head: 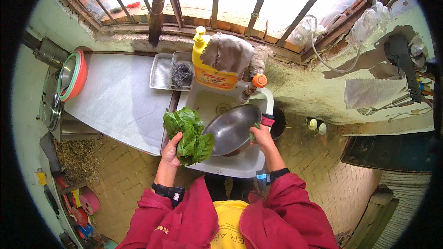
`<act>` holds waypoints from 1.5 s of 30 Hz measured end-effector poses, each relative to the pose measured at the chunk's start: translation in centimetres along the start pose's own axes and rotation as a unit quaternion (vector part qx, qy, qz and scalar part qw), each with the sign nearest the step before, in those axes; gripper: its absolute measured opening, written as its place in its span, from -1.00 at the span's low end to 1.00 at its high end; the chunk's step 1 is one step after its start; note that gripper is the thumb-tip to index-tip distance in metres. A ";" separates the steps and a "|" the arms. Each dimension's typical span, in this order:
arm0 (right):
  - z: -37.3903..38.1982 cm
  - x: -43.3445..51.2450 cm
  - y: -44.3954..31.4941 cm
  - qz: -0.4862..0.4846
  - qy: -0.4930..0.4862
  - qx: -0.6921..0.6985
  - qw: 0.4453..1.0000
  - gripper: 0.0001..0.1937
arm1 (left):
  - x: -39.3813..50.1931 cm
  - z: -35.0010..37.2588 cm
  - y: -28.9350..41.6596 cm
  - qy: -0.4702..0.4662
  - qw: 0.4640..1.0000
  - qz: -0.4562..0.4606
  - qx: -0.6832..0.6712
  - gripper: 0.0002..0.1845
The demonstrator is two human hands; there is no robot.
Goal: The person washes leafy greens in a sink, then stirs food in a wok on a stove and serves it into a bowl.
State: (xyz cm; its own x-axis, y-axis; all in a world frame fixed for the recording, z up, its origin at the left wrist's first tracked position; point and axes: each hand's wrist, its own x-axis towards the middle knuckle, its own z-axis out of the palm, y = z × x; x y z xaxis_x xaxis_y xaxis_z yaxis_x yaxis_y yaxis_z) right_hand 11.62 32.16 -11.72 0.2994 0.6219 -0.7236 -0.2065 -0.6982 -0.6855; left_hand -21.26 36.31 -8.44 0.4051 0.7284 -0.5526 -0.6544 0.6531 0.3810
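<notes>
My left hand (172, 150) grips a bunch of green leafy vegetables (188, 133) over the sink's left edge. Its leaves are broad and look wet. A few small green leaves (254, 135) are pinched in my right hand (263, 137), at the right rim of a dark metal pan (232, 129). Whether that hand also touches the rim, I cannot tell. Tilted inside the white sink (238, 169), the pan shows its bare inner surface. Behind its right end a red and black piece (268, 120) shows, partly hidden.
A yellow pump jug (214, 79) with a grey cloth (228, 53) over it stands behind the sink, beside an orange-handled tap (259, 80). On the left counter (121, 93) are a plastic tray (162, 72), a dark scouring pad (182, 75) and stacked basins (80, 76).
</notes>
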 end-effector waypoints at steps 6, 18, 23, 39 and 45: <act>0.6 2.0 6.4 0.016 -0.025 0.141 0.990 -0.81 | 4.2 0.2 -1.8 0.039 0.997 -0.069 0.008 -0.51; -0.5 5.6 14.9 0.175 -0.100 -0.108 0.973 -0.73 | 14.4 -3.1 -11.4 0.131 0.984 -0.100 0.071 -0.50; 0.4 6.7 12.9 0.011 -0.060 -0.339 0.939 -0.62 | 14.6 -4.2 -12.8 0.169 0.975 -0.089 0.115 -0.49; 5.2 5.2 5.7 -0.288 0.128 -0.286 0.905 -0.55 | 14.3 -4.7 -12.9 0.207 0.970 -0.084 0.097 -0.48; 1.4 1.2 -6.1 -0.386 0.198 -0.043 0.900 -0.85 | 14.3 -3.4 -11.2 0.156 0.945 -0.198 0.208 -0.03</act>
State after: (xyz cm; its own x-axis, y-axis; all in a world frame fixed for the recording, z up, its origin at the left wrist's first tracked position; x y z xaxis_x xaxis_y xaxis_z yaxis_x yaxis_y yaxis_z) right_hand 11.97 37.69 -8.52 0.6351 0.7699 0.0616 0.2720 -0.1483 -0.9508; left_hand -10.30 38.75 -23.14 0.3161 0.3560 -0.8794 -0.1579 0.9337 0.3212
